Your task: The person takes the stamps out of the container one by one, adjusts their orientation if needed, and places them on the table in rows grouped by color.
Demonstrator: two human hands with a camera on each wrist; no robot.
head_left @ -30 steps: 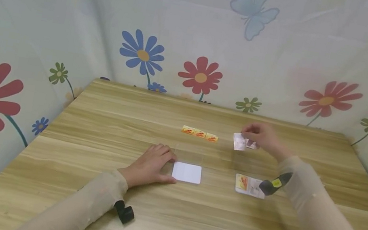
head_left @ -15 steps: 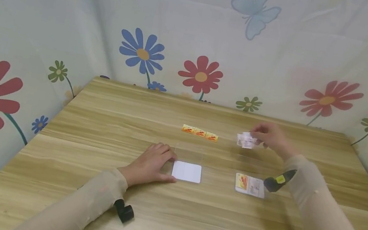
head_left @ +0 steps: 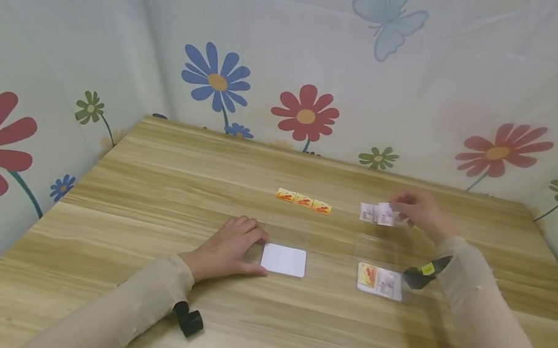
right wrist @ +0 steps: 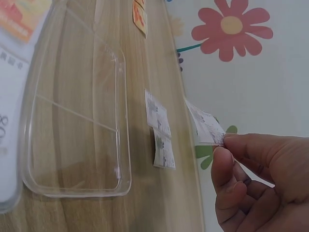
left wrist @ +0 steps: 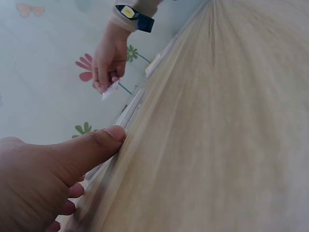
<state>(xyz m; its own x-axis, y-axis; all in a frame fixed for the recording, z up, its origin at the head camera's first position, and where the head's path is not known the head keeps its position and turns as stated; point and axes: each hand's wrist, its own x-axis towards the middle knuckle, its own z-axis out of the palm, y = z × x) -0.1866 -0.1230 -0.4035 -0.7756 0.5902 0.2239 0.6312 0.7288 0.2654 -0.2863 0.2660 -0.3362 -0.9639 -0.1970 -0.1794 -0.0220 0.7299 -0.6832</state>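
My right hand (head_left: pixel 420 211) pinches a small white printed paper slip (right wrist: pixel 205 126) between thumb and index finger, raised above the table. Two similar white slips (right wrist: pixel 159 130) lie end to end on the wood below it. Nearer to me is an open clear plastic case (head_left: pixel 380 281), its base filled by an orange and white printed card face, its transparent lid (right wrist: pixel 124 121) folded back. My left hand (head_left: pixel 229 249) rests on the table, thumb and fingers touching the left edge of a second open clear case with a white inside (head_left: pixel 283 260).
Three small orange and yellow printed slips (head_left: pixel 303 200) lie in a row behind the left case. The wooden table (head_left: pixel 188 183) ends at a flower-printed curtain (head_left: pixel 427 94) at the back.
My right hand has moved slightly right. The slip it held over the left of the row now lies there, and it holds another slip at the row's right end. My left hand stays put.
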